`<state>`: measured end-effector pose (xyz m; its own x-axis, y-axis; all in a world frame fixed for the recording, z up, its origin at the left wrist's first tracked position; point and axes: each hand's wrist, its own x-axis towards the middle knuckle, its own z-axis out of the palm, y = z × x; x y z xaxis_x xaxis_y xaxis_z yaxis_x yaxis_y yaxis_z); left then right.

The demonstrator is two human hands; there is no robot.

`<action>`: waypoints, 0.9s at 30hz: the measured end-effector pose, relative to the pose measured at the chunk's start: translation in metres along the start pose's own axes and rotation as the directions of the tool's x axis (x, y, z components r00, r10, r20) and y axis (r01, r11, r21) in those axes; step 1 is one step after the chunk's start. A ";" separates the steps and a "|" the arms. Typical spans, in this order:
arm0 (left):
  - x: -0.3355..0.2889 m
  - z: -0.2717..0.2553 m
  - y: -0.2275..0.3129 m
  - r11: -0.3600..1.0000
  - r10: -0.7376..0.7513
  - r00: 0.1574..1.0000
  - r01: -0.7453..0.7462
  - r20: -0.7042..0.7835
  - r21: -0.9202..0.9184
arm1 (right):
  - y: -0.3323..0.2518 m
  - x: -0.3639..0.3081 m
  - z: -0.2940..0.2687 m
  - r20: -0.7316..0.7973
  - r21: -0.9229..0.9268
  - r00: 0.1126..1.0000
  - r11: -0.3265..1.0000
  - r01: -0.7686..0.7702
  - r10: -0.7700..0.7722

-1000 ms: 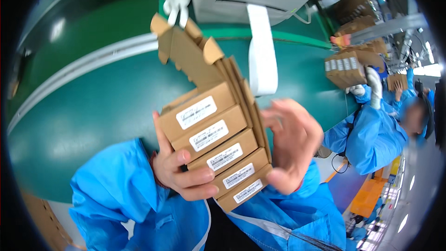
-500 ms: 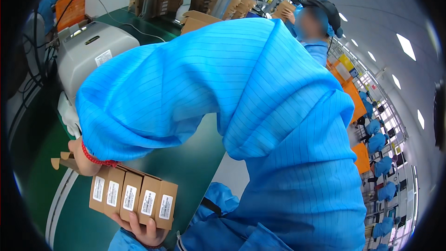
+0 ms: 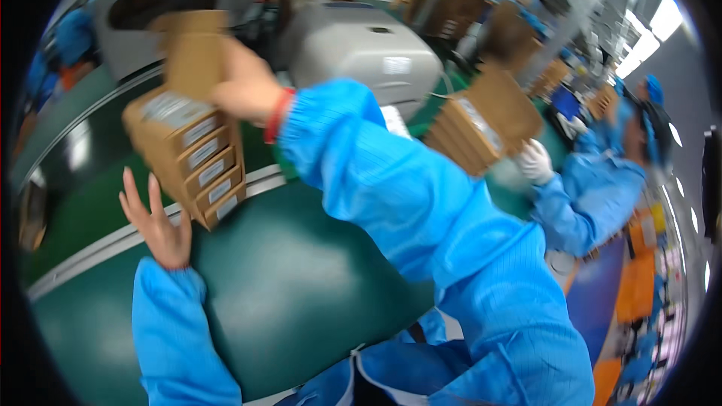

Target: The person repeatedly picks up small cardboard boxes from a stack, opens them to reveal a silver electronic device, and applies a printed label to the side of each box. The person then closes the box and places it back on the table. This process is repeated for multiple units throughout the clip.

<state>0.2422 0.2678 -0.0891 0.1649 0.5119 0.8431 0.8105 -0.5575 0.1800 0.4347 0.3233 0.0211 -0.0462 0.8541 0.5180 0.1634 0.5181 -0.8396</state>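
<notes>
A leaning stack of small brown cardboard boxes (image 3: 214, 173) with white labels stands over the conveyor's near rail, at the left. At its upper end my right hand (image 3: 244, 83), a red bracelet at the wrist, is closed on an upright brown cardboard flap (image 3: 194, 56). Motion blurs those fingers, and I cannot tell which box the flap belongs to. My left hand (image 3: 159, 222) is open beside the stack's near left side, fingers spread and holding nothing.
A grey desktop machine (image 3: 361, 49) stands beyond my right arm. To the right, a co-worker's white-gloved hand (image 3: 535, 162) is by another group of brown boxes (image 3: 470, 131). A metal rail (image 3: 83, 259) borders the green work surface (image 3: 301, 271). Another brown box lies far left.
The boxes have moved from low in the view up to the far left. My left hand has let go of them and spread its fingers. The view has turned, bringing the co-worker's boxes into sight.
</notes>
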 end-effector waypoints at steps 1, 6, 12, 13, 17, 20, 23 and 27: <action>0.006 0.004 -0.023 0.987 -0.145 0.989 0.147 -0.029 0.063 | 0.014 -0.007 0.004 -0.117 0.165 0.984 0.979 -0.117 0.137; -0.010 0.056 -0.123 0.429 -0.635 0.665 0.727 0.393 -0.536 | 0.132 -0.049 0.071 -0.638 0.148 0.655 0.899 -0.413 0.406; -0.011 0.044 -0.078 0.813 -0.441 0.838 0.524 0.320 -0.252 | 0.108 -0.060 0.043 -0.109 0.535 0.688 0.626 -0.568 0.718; -0.005 0.040 -0.076 0.846 -0.445 0.841 0.507 0.307 -0.164 | 0.086 -0.063 0.027 0.139 0.569 0.685 0.508 -0.646 0.716; 0.002 0.065 -0.059 0.876 -0.451 0.861 0.477 0.235 -0.065 | -0.015 -0.116 -0.003 0.366 0.577 0.786 0.541 -0.612 0.499; 0.024 0.088 -0.049 0.870 -0.477 0.840 0.493 0.258 0.004 | -0.087 -0.157 -0.041 0.510 0.559 0.782 0.552 -0.619 0.359; 0.027 0.106 -0.054 0.868 -0.489 0.843 0.496 0.224 0.031 | -0.108 -0.178 -0.084 0.445 0.489 0.791 0.626 -0.607 0.419; 0.032 0.122 -0.059 0.874 -0.485 0.855 0.477 0.184 0.087 | -0.118 -0.213 -0.150 0.082 0.287 0.877 0.831 -0.476 0.474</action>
<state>0.2680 0.3968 -0.1340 -0.1486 0.8284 0.5401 0.8364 -0.1861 0.5156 0.5727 0.0729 0.0344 -0.0436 0.9981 0.0425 -0.1250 0.0368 -0.9915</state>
